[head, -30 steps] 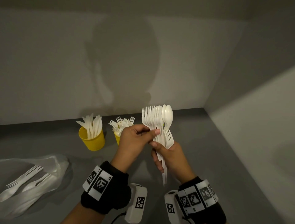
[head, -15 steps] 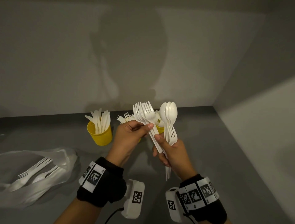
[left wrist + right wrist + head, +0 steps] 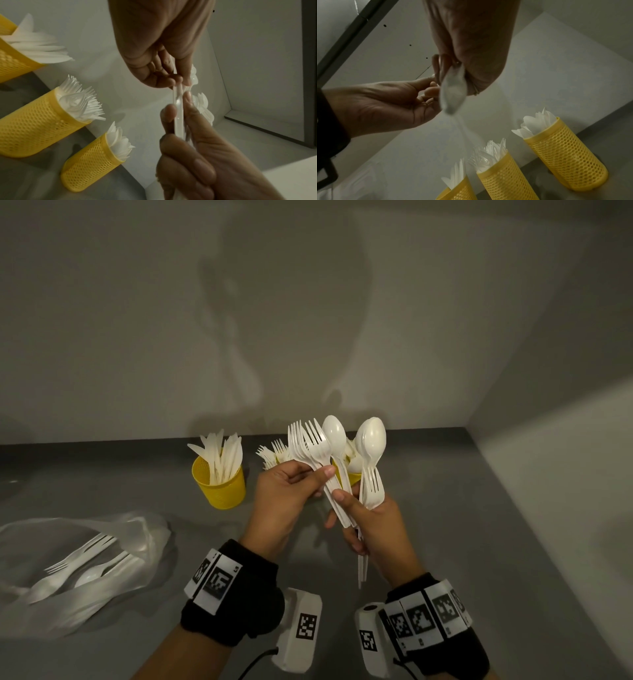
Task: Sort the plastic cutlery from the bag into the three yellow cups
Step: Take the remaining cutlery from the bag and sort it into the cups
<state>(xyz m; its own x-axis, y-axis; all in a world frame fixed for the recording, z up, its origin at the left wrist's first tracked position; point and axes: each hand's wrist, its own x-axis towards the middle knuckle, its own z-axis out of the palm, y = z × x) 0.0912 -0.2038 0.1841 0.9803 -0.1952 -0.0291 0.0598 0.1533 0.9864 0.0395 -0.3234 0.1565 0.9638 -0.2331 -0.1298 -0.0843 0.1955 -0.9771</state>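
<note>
Both hands hold white plastic cutlery upright above the grey table. My left hand pinches a fan of forks between thumb and fingers. My right hand grips a bundle of spoons and a fork, handles hanging below the palm. One spoon stands between the groups; which hand holds it is unclear. Behind stand three yellow mesh cups: knives, forks, spoons. In the head view the hands hide most of the fork and spoon cups.
A clear plastic bag with more forks inside lies on the table at the left. Grey walls close in behind the cups and along the right side. Bare table lies between the bag and my wrists.
My left hand has drawn the forks leftward out of the bundle, so the forks and spoons now stand apart. The right hand has kept the spoons and one fork.
</note>
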